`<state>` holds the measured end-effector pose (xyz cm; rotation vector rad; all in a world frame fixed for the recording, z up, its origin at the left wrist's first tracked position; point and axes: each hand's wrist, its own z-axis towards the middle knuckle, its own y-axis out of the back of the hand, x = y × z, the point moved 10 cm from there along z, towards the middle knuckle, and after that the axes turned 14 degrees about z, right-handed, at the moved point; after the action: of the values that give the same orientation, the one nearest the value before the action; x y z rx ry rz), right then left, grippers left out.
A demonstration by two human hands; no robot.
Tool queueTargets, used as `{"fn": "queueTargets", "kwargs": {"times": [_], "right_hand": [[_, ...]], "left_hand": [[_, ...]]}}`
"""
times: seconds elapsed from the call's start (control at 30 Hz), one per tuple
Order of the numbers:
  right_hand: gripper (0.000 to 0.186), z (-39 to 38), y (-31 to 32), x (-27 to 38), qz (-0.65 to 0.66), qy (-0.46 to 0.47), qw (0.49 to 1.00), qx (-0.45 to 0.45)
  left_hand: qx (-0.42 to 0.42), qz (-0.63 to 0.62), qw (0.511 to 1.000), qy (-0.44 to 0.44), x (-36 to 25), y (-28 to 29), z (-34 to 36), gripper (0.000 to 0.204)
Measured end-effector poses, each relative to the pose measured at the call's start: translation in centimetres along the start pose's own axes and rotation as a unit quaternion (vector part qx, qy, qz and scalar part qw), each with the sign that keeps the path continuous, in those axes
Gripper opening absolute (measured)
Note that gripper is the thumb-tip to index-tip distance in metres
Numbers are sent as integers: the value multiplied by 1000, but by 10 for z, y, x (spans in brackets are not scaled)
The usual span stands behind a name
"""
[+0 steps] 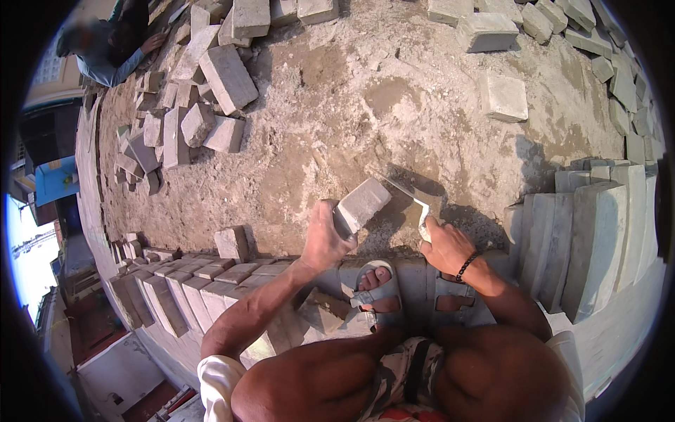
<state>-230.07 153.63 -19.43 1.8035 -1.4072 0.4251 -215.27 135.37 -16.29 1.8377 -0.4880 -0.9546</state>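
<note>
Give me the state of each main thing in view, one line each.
Grey rectangular masonry brick: gripped at one end, tilted
Bare left hand: closed on that brick
White slim bent tool: gripped at its near end
Bare right hand: closed around that tool
Black beaded bracelet: worn
Grey strapped sandals: both worn
Lone pale rectangular brick, upper right: lying unheld

Spreads wide and uneven as sandy ground [288,148], crumbly and pale in places, with a darker brown patch [391,93] toward the top centre. Carries, at upper left, a loose heap of grey bricks [176,137], tumbled at all angles and overlapping. Bears a lone brick [505,97] at upper right, well apart from a second brick [486,32] near the top edge. Holds a jumbled pile of bricks [622,84] along the far right rim
</note>
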Motion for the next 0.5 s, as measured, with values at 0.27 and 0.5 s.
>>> {"fn": "queueTargets", "kwargs": {"times": [0.27, 0.5], "right_hand": [[35, -42, -25, 53, 4, 86, 989, 123], [32, -9, 2, -1, 67, 23, 997, -18]], "left_hand": [[-24, 23, 998, -52, -3, 3, -11, 67], [31, 25, 998, 52, 14, 11, -26, 70]]}}
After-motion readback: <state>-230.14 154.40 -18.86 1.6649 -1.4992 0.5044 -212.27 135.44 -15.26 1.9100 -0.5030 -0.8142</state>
